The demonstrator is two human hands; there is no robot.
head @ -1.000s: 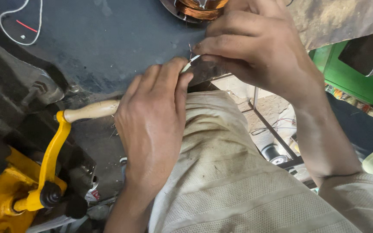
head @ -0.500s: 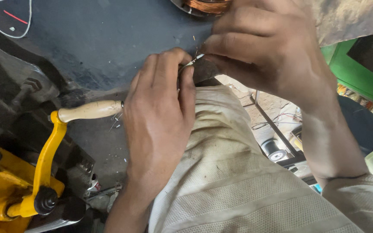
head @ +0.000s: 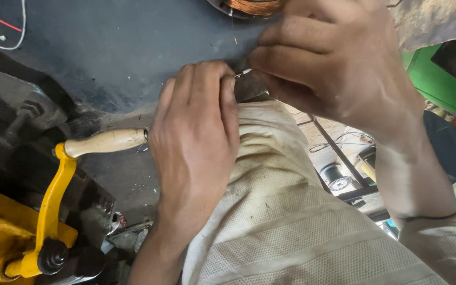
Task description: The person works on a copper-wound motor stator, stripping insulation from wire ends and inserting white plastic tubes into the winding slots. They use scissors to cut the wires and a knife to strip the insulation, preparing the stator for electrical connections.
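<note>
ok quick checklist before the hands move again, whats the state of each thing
1. Left hand on the small piece: ok, fingertips pinched at the bench edge.
2. Right hand meets it: ok, its fingertips close on the same thin pale piece.
3. What the piece is: cannot tell, mostly hidden by fingers.
4. Crank handle free of the hands: cannot tell, its wooden end sits right at the left hand.
5. Copper coil clear: ok, it lies at the top edge, beside the right hand, only partly in view.
6. Bench under the work: ok, dark surface with small bits of debris.
</note>
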